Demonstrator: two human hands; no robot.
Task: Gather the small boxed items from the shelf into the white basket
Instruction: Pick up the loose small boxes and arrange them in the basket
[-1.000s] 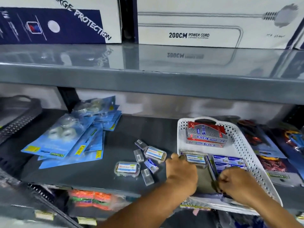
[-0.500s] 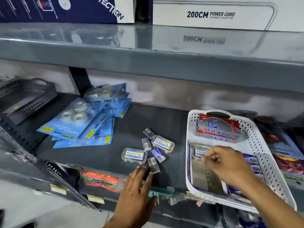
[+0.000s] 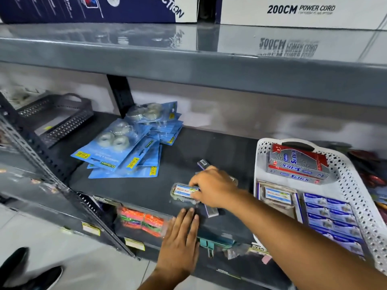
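Head view: right hand (image 3: 213,188) fingers pinch the clear box (image 3: 184,192), left hand (image 3: 181,239) flat, released; a hasty lift may knock the small boxes (image 3: 210,211) beneath off the shelf (image 3: 146,191).

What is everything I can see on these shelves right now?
White basket: one, white, right side of the lower shelf.
Red box: one, red and silver, at the back of the basket.
Blue packets: a stack, count unclear, blue, front right of the basket.
Clear case: one, clear with a label, in the basket.
Labelled case: one, clear, on the shelf under the right hand.
Blue cards: a pile, blue, left of centre.
Grey basket: one, dark grey, far left.
Big cartons: two, top shelf.
Right hand: on the labelled case.
Left hand: flat at the shelf edge.
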